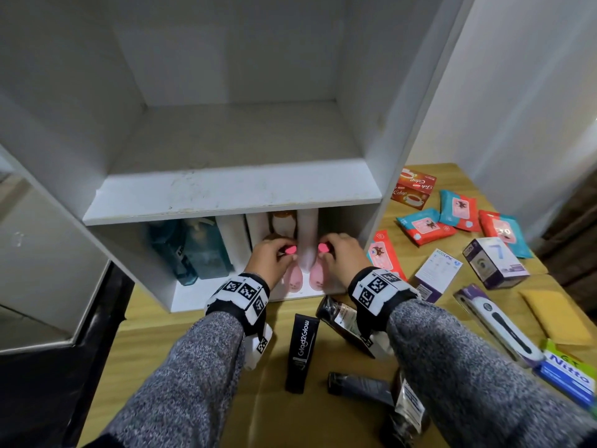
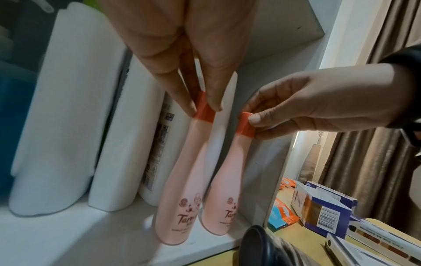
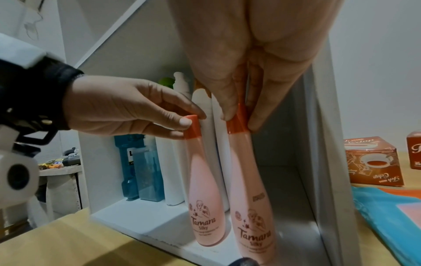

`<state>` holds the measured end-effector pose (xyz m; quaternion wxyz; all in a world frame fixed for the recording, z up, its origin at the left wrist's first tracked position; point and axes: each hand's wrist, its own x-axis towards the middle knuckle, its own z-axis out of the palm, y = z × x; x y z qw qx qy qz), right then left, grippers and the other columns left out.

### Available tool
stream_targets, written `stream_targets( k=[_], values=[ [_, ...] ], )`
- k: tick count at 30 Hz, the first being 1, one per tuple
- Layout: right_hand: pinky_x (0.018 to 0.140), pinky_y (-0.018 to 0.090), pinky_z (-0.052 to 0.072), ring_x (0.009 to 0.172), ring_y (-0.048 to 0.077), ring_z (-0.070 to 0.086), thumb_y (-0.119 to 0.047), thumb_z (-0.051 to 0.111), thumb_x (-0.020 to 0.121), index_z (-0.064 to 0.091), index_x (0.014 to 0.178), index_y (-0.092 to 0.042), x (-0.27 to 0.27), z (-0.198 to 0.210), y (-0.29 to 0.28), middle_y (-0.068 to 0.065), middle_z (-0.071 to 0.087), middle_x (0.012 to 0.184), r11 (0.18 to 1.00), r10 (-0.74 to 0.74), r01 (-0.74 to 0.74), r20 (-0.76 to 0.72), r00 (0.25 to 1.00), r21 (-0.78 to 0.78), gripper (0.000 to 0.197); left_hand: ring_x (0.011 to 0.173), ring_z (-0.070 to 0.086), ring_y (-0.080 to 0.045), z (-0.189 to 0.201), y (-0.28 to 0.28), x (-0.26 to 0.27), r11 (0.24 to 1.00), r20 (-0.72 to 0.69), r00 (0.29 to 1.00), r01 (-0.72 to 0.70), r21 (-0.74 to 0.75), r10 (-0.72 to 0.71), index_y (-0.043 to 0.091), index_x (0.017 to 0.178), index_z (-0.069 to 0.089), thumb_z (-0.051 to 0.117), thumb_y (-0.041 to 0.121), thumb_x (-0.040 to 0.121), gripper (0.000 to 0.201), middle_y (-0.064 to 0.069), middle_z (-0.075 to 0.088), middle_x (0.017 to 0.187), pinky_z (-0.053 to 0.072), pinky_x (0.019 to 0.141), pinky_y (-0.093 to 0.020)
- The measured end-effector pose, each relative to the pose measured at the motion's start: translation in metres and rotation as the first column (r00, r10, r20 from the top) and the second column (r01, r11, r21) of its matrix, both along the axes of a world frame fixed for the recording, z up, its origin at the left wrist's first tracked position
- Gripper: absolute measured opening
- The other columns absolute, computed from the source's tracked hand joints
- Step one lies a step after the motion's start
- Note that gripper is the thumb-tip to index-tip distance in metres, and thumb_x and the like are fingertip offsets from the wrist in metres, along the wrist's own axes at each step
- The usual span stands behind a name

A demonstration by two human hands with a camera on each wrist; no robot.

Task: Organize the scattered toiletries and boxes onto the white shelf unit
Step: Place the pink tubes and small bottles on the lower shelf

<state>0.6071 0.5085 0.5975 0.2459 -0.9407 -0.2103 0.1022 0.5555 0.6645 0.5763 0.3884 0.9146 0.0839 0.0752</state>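
Two pink Tamara bottles with orange-red caps stand upright side by side on the bottom board of the white shelf unit (image 1: 232, 189). My left hand (image 1: 277, 253) pinches the cap of the left pink bottle (image 2: 180, 198), (image 3: 205, 189). My right hand (image 1: 336, 252) pinches the cap of the right pink bottle (image 2: 225, 189), (image 3: 248, 198). Both bases rest on the board near its front edge. White bottles (image 2: 68, 117) and teal bottles (image 1: 193, 250) stand behind and to the left in the same compartment.
The upper compartment (image 1: 232, 134) holds nothing. On the wooden table lie a black Glad2Glow tube (image 1: 302, 354), dark bottles (image 1: 342, 318), wipe packs (image 1: 426, 226), a red tea box (image 1: 413, 189), a purple-white box (image 1: 494, 263), a toothbrush pack (image 1: 504, 328) and a Nitto box (image 1: 568, 373).
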Motion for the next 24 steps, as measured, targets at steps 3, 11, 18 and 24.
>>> stream_targets(
  k=[3, 11, 18, 24],
  values=[
    [0.095, 0.035, 0.042, 0.113, 0.030, 0.054, -0.014, 0.053, 0.091, 0.054, 0.123, -0.008, 0.001, 0.000, 0.001, 0.016, 0.055, 0.122, 1.000, -0.022, 0.022, 0.002, 1.000, 0.002, 0.032, 0.107, 0.059, -0.023, 0.001, 0.000, 0.002, 1.000, -0.007, 1.000, -0.002, -0.005, 0.002, 0.005, 0.116, 0.062, 0.063, 0.007, 0.084, 0.032, -0.013, 0.063, 0.116, 0.037, 0.088, -0.012],
    [0.092, 0.036, 0.045, 0.108, 0.033, 0.057, -0.018, 0.055, 0.091, 0.056, 0.117, -0.006, 0.006, -0.002, 0.005, 0.018, 0.054, 0.120, 0.998, -0.064, 0.063, -0.022, 0.998, -0.002, 0.029, 0.109, 0.057, -0.020, 0.001, 0.000, 0.005, 1.000, -0.028, 0.999, -0.021, -0.004, 0.021, 0.007, 0.119, 0.060, 0.061, 0.010, 0.086, 0.033, -0.011, 0.063, 0.120, 0.029, 0.082, -0.003],
    [0.094, 0.041, 0.049, 0.106, 0.034, 0.059, -0.023, 0.058, 0.089, 0.058, 0.118, -0.008, 0.009, -0.005, 0.007, 0.018, 0.056, 0.119, 0.998, -0.064, 0.064, -0.039, 0.997, 0.012, 0.032, 0.100, 0.056, -0.018, -0.002, -0.003, 0.005, 1.000, 0.025, 0.999, -0.025, -0.012, 0.025, 0.003, 0.115, 0.063, 0.063, 0.005, 0.083, 0.032, -0.014, 0.065, 0.114, 0.029, 0.079, -0.003],
    [0.094, 0.040, 0.049, 0.104, 0.032, 0.060, -0.025, 0.061, 0.087, 0.060, 0.114, -0.008, 0.011, -0.006, 0.005, 0.017, 0.059, 0.115, 0.996, -0.073, 0.074, -0.035, 0.997, 0.042, 0.032, 0.106, 0.059, -0.022, -0.005, -0.002, 0.006, 0.998, -0.003, 0.999, -0.048, -0.047, 0.048, 0.004, 0.118, 0.061, 0.065, 0.011, 0.083, 0.035, -0.011, 0.064, 0.116, 0.039, 0.087, -0.015]
  ],
)
